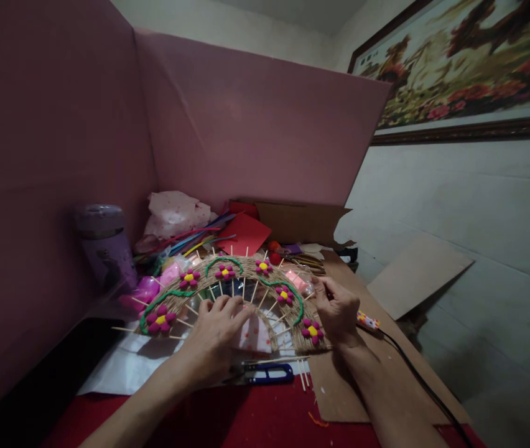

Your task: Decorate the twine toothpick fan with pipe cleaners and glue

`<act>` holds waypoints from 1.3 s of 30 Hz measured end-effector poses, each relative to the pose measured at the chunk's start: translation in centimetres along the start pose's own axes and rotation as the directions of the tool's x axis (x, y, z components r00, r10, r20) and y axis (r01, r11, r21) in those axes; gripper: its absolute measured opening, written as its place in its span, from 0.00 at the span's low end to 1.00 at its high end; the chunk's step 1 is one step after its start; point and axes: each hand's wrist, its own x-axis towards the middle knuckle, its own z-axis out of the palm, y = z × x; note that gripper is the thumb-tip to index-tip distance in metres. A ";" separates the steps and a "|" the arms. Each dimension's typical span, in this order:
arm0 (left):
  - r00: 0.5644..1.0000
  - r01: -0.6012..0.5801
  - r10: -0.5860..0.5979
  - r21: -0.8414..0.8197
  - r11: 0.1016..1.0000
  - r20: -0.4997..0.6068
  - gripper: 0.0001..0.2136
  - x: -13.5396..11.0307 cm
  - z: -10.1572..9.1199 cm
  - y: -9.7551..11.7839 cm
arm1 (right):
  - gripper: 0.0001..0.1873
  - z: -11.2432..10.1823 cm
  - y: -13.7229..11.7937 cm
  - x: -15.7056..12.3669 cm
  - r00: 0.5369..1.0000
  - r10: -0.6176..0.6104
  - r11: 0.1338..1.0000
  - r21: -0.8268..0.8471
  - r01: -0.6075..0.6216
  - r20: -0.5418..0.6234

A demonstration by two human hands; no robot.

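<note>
A fan-shaped piece woven from jute twine (241,283) on thin wooden sticks stands in front of me, decorated with pink-and-yellow clay flowers and a wavy green clay line. My left hand (216,333) lies on its inner part with the fingers stretched out over the sticks. My right hand (337,308) grips the right edge of the jute fan, fingers curled round it beside a pink flower (312,331).
Blue-handled snips (269,373) lie on the red cloth just below the fan. A lilac tumbler (104,246) stands left. Coloured paper, pipe cleaners and a pink bag are heaped behind. A black cable (414,373) runs over brown cardboard (339,386) at right. Pink partition walls surround.
</note>
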 end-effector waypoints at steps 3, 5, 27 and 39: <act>1.000 -0.001 0.001 -0.004 1.000 0.013 0.31 0.0 -0.1 0.0 | 0.14 -0.1 0.0 0.1 1.000 0.009 1.000 -0.009 -0.009 -0.007; 1.000 -0.006 0.005 0.017 1.000 0.024 0.30 0.0 -0.1 0.1 | 0.15 -0.1 0.0 0.1 1.000 0.014 1.000 -0.022 -0.015 -0.017; 0.999 -0.012 0.010 0.030 0.999 0.040 0.34 0.3 -0.3 0.3 | 0.15 -0.2 -0.3 0.2 1.000 0.004 1.000 -0.022 -0.004 -0.009; 0.997 0.003 -0.006 0.041 0.999 0.072 0.32 0.5 -0.2 0.8 | 0.14 -0.3 -0.3 0.1 1.000 0.005 1.000 -0.004 -0.005 0.015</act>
